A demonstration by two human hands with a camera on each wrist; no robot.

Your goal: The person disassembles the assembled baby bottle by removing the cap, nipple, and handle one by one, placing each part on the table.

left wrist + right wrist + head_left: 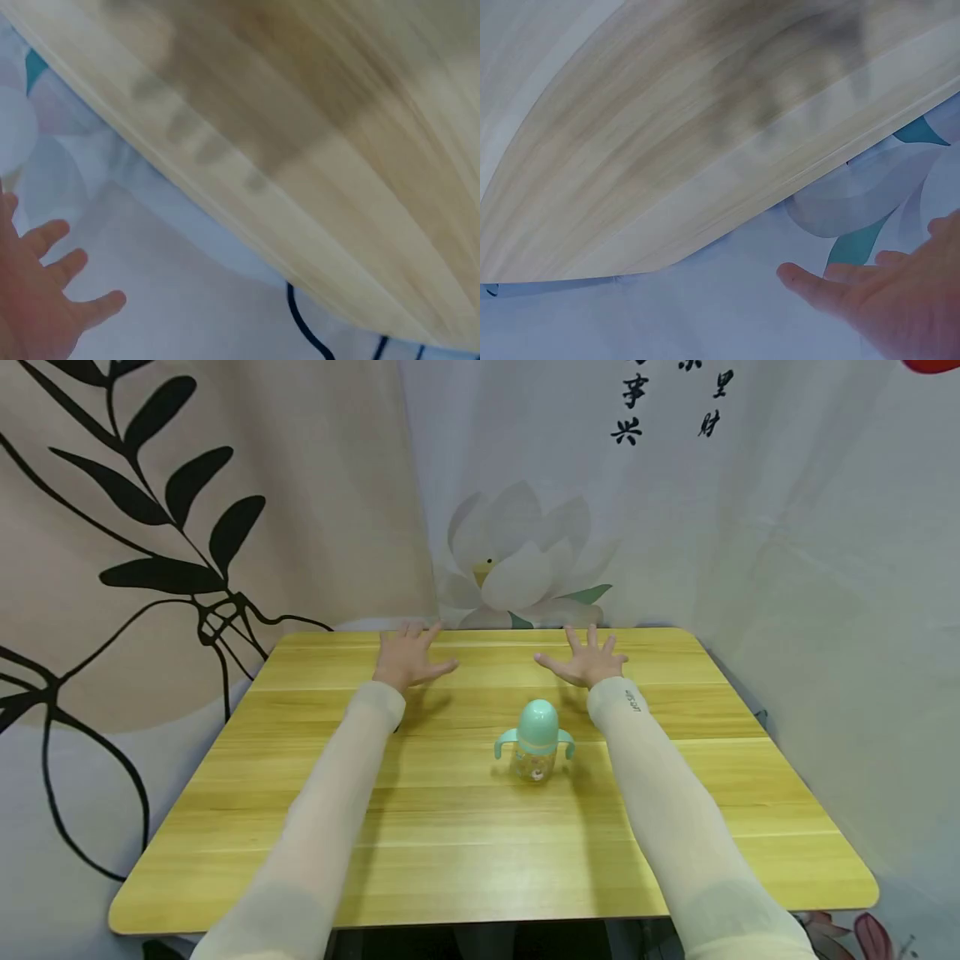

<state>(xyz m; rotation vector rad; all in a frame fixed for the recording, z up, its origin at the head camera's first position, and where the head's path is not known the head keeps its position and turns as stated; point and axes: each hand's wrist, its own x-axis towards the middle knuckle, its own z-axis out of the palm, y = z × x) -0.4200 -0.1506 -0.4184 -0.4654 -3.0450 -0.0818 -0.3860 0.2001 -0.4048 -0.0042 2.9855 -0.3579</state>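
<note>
In the head view a sippy cup (pixel 538 739) with a mint-green domed lid, two side handles and a clear yellowish body stands upright on the wooden table (pixel 450 852). My left hand (pixel 407 658) is stretched out over the far part of the table, fingers spread, holding nothing. To the right, beyond the cup, my right hand (pixel 588 662) reaches out the same way with its fingers splayed. Both wrist views show the spread fingers of the left hand (pixel 45 292) and right hand (pixel 892 300) above the table, whose surface carries their shadows.
Behind the table hangs a pale curtain (pixel 660 552) printed with a white lotus (pixel 525 552) and dark characters. A beige curtain (pixel 322 510) with black leaves (pixel 161 575) covers the left side. The table's far edge lies just past the fingertips.
</note>
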